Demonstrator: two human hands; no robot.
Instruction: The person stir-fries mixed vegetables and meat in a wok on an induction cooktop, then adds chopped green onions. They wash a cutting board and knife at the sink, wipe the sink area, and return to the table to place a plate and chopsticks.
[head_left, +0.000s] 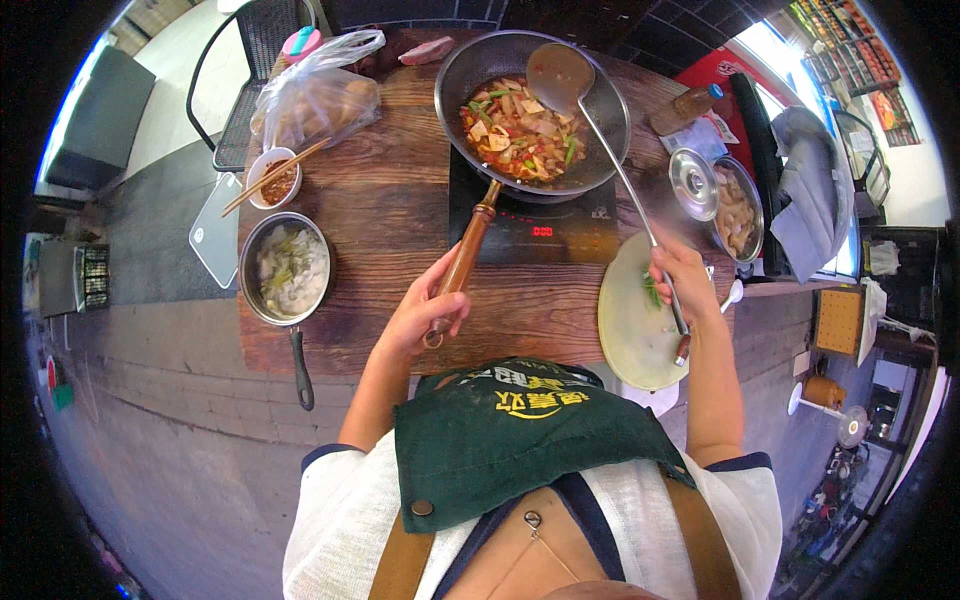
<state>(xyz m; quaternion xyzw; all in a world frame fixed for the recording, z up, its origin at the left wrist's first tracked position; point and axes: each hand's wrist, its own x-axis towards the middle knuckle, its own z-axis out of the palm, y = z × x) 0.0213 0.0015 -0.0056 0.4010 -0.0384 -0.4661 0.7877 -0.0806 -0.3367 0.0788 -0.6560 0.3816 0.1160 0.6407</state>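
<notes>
A wok (600, 161) with a wooden handle (471, 251) rests on a black induction cooktop (525, 244). In it lies a reddish stir-fry (525, 135) with pale slices and green pieces. My left hand (427, 307) is wrapped around the lower part of that handle. The long metal shaft of a ladle (622, 176) is in my right hand (682, 277), above a round pale cutting board (630, 330) with some green bits on it. The ladle's bowl (561, 75) is at the wok's far right inner wall, over the food's edge.
On the left stand a saucepan (292, 266) of pale food, a white bowl (277, 178) of chili sauce with chopsticks (251, 196) across it, and a plastic bag (319, 101). On the right are a metal bowl (736, 217) of meat, a metal lid (693, 184) and a bottle (684, 109).
</notes>
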